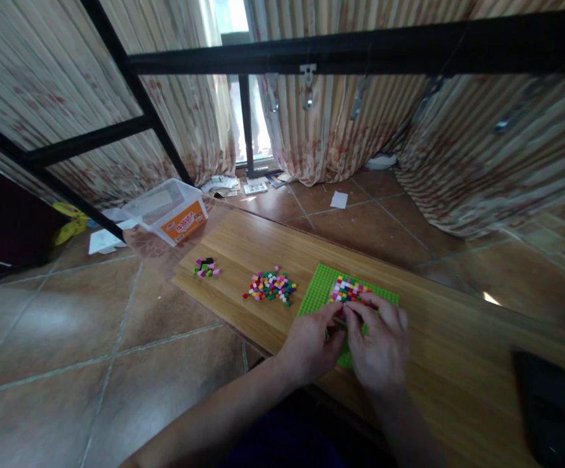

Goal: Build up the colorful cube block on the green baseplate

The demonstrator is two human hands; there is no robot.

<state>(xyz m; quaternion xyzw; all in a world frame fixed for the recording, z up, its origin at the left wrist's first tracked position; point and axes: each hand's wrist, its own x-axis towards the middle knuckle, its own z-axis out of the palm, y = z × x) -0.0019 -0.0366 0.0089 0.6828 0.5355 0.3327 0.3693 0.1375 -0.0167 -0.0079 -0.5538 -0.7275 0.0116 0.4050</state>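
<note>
A green studded baseplate point(315, 286) lies on the wooden bench, with a block of small multicoloured bricks point(345, 289) set on it in rows. My left hand point(311, 344) reaches over the plate's near part, thumb and fingers closed together at the lower edge of the bricks. Beside it my right hand point(382, 338) is pinched, its fingertips meeting those of the left. Whatever lies between the fingertips is too small and too covered to name. A loose pile of mixed coloured bricks point(271, 286) sits left of the plate, and farther left is a smaller pile of pink, green and black bricks point(206, 267).
A clear plastic box point(165, 207) with an orange label stands at the bench's far left end. On the wooden bench point(243, 240) a dark flat object point(552, 406) rests at right. A black metal frame point(282, 57) crosses above, with clips hanging from it. Papers lie on the tiled floor.
</note>
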